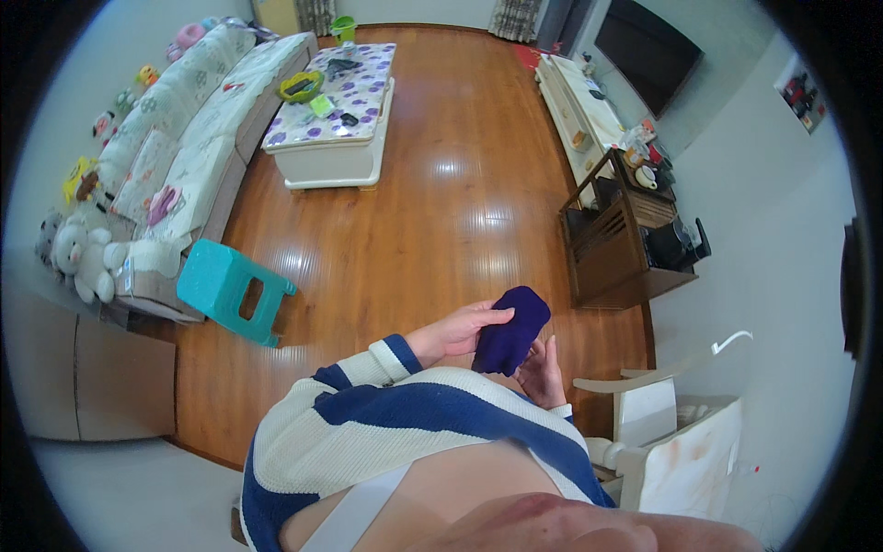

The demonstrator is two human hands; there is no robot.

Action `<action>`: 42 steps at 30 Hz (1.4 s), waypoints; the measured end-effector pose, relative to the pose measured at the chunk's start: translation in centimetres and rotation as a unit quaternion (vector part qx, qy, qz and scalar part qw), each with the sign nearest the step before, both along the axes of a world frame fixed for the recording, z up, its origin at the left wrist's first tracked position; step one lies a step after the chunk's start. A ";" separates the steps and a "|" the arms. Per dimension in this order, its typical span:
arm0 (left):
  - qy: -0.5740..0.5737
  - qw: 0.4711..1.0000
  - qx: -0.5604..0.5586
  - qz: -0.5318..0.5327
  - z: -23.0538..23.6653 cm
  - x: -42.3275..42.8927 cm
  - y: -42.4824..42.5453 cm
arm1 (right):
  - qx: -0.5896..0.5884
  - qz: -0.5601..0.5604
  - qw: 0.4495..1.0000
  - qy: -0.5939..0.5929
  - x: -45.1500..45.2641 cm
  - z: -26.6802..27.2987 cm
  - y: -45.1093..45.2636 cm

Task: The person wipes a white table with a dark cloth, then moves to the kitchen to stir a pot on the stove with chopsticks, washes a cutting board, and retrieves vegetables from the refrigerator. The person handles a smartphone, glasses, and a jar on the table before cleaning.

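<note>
A dark purple piece of folded cloth (514,331) is in front of my chest, above the wood floor. My left hand (463,332) grips its left side, with the thumb lying across the top and the other fingers hidden beneath. At the cloth's lower right edge is my right hand (541,376), one finger pointing up beside the fabric. Part of that hand is covered by the cloth, so whether it grips is unclear.
To the left, a teal plastic stool (234,290) stands by the sofa (207,148). A coffee table (331,165) is farther ahead. On the right are a dark wooden cabinet (607,255), a long TV stand (562,114) and white furniture (690,462) close to my side.
</note>
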State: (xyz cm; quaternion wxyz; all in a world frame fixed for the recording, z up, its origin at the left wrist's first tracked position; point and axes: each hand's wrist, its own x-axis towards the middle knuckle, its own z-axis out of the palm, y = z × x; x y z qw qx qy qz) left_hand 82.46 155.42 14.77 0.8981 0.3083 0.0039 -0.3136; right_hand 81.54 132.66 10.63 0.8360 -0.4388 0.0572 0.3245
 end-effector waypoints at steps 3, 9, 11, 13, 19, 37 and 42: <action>-0.021 0.999 -0.009 -0.029 -1.3 0.0 0.1 | 0.050 0.035 0.998 -0.015 0.1 1.2 0.7; -0.065 0.996 0.061 0.008 -3.4 -0.3 0.0 | -0.089 -0.035 0.992 -0.087 0.3 2.8 2.0; -0.069 0.995 0.074 0.022 -3.7 -0.2 0.3 | -0.101 -0.051 0.991 -0.070 0.5 3.2 2.3; -0.071 0.994 0.080 0.035 -3.9 0.1 0.7 | -0.127 -0.066 0.987 -0.078 0.7 3.4 2.5; -0.070 0.993 0.093 0.038 -5.2 1.6 1.8 | -0.187 -0.117 0.970 -0.101 0.7 3.0 3.1; 0.045 0.955 0.049 -0.288 -10.8 -0.2 -6.3 | -0.158 -0.369 0.915 0.049 -11.7 3.6 -0.2; -0.021 0.913 0.085 -0.399 -9.6 -2.8 -9.9 | -0.084 -0.444 0.892 0.034 -18.6 3.8 -3.0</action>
